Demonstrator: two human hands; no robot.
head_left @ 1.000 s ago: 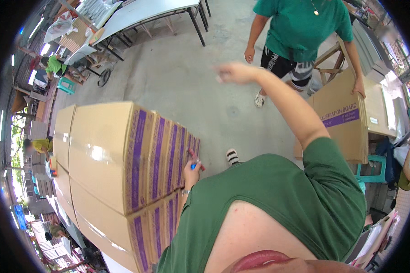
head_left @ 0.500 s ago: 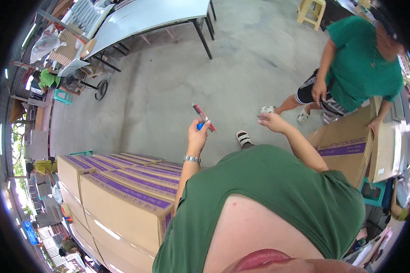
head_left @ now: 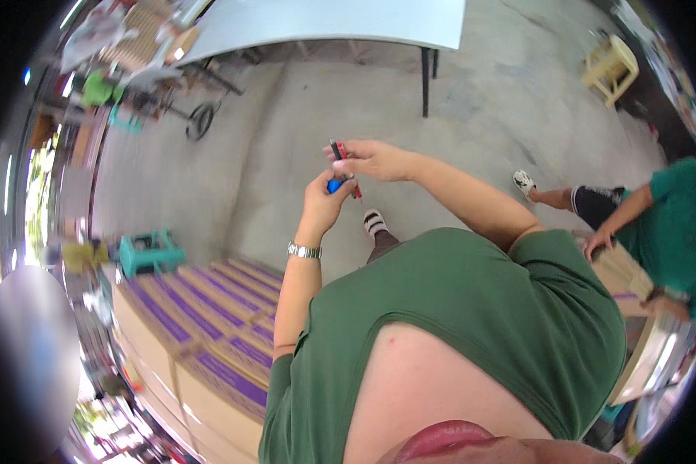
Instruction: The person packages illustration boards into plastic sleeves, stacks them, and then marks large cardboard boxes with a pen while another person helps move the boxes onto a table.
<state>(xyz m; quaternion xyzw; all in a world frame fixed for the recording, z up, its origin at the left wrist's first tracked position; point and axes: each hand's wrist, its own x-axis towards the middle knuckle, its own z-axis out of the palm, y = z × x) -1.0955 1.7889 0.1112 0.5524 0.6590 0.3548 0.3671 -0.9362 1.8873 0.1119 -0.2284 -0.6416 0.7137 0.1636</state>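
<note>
In front of my body, my left hand [head_left: 326, 203] is closed round the lower part of a red-and-black pen [head_left: 338, 149] and a small blue object [head_left: 335, 185] whose kind I cannot make out. A metal-banded watch [head_left: 305, 250] is on that wrist. My right hand [head_left: 375, 160] has come over the pen's upper part, thumb on the near side and fingers stretched behind it. The pen stands tilted between the two hands, its tip pointing up and away.
Stacked cartons [head_left: 201, 309] with purple bands stand at my left, near a teal stool [head_left: 148, 251]. A long white-topped table [head_left: 325, 19] is ahead. On the right, a person in a green shirt [head_left: 677, 224] handles cardboard; a yellow stool [head_left: 611, 69] stands beyond.
My right hand has moved left to meet the pen in my left hand. The view has turned, so the table and the person in green appear further right.
</note>
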